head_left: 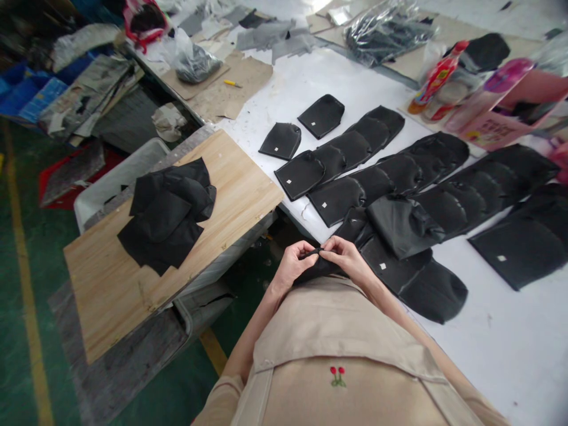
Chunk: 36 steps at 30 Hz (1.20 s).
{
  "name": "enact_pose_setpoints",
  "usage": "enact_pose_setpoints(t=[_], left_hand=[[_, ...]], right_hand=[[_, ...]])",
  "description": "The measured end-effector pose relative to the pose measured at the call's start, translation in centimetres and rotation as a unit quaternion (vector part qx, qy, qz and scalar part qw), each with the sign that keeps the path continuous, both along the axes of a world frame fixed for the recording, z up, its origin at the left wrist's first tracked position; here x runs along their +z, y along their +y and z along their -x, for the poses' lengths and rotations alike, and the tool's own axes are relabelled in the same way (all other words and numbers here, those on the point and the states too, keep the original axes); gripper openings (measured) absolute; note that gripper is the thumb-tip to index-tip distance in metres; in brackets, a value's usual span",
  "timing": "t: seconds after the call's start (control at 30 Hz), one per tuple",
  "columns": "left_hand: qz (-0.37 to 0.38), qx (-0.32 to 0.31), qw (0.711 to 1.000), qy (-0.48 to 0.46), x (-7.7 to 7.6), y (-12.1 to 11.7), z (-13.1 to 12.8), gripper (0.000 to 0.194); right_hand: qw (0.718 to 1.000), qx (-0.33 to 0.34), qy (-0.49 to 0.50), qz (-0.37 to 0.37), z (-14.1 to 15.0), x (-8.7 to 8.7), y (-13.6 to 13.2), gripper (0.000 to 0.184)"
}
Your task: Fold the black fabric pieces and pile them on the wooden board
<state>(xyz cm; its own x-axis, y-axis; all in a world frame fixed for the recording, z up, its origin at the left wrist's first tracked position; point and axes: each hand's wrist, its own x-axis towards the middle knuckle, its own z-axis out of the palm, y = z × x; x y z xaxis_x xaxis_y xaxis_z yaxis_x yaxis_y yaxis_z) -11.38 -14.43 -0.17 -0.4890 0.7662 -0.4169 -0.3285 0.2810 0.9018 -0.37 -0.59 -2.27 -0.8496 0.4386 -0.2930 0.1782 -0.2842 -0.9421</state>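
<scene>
Close to my body, my left hand (298, 260) and my right hand (341, 251) pinch the edge of a black fabric piece (317, 269) between thumbs and fingers. The two hands almost meet along that edge. Most of the piece hangs below them, partly hidden by my hands and apron. Just right of my right hand lie more black pieces, one loose and shiny (402, 225), another flat with a small white label (432, 287). Rows of overlapping black pieces (386, 183) stretch across the white table.
A wooden board (231, 177) on the left carries a heap of black fabric pieces (166, 213). At the back right stand a pink box (501, 121) and a red-labelled bottle (437, 80). A yellow cutter (232, 84) lies on cardboard near a plastic bag (195, 59).
</scene>
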Motion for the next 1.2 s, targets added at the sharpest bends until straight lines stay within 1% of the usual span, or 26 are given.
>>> enact_pose_setpoints(t=[0.17, 0.23, 0.3, 0.4, 0.47, 0.53, 0.63, 0.7, 0.8, 0.9, 1.03, 1.2], left_hand=[[-0.002, 0.007, 1.000, -0.016, -0.1, -0.2, 0.0, 0.025], [-0.001, -0.002, 1.000, -0.023, -0.2, -0.3, 0.2, 0.028], [0.000, -0.031, 0.999, -0.009, -0.1, -0.4, 0.4, 0.030], [0.002, -0.090, 0.994, 0.067, 0.4, -0.4, 1.0, 0.034], [-0.003, -0.110, 0.989, 0.099, 0.7, -0.6, 1.4, 0.037], [-0.013, -0.115, 0.989, 0.095, 0.9, -0.8, 1.8, 0.038], [-0.024, -0.096, 0.992, 0.084, 0.9, -1.5, 2.4, 0.039], [-0.028, -0.077, 0.992, 0.093, 0.7, -1.9, 2.7, 0.038], [-0.031, -0.076, 0.991, 0.107, 0.6, -2.5, 3.1, 0.037], [-0.026, -0.092, 0.986, 0.137, 0.6, -2.8, 3.3, 0.035], [-0.018, -0.116, 0.973, 0.201, 0.6, -3.0, 3.5, 0.034], [0.012, -0.149, 0.946, 0.287, 0.9, -3.4, 3.7, 0.029]], right_hand=[[1.000, 0.002, -0.005, 0.019, 0.1, 0.3, 0.2, 0.033], [1.000, 0.005, -0.009, 0.022, 0.1, 0.4, 0.2, 0.033], [1.000, 0.009, -0.014, 0.012, 0.2, 0.5, 0.2, 0.034], [1.000, 0.018, -0.014, -0.022, 0.5, 1.0, 0.0, 0.035], [0.999, 0.026, -0.008, -0.035, 0.7, 1.5, 0.0, 0.033], [0.998, 0.044, 0.002, -0.042, 0.7, 2.0, 0.2, 0.031], [0.994, 0.088, 0.006, -0.063, 0.3, 2.4, 0.6, 0.029], [0.991, 0.107, -0.002, -0.082, 0.0, 2.4, 0.8, 0.028], [0.989, 0.103, -0.013, -0.105, -0.2, 2.0, 0.8, 0.024], [0.988, 0.094, -0.013, -0.122, -0.1, 1.6, 0.3, 0.021], [0.986, 0.090, -0.011, -0.137, 0.2, 1.1, -0.3, 0.020], [0.979, 0.096, -0.013, -0.180, 0.6, 1.3, -0.9, 0.020]])
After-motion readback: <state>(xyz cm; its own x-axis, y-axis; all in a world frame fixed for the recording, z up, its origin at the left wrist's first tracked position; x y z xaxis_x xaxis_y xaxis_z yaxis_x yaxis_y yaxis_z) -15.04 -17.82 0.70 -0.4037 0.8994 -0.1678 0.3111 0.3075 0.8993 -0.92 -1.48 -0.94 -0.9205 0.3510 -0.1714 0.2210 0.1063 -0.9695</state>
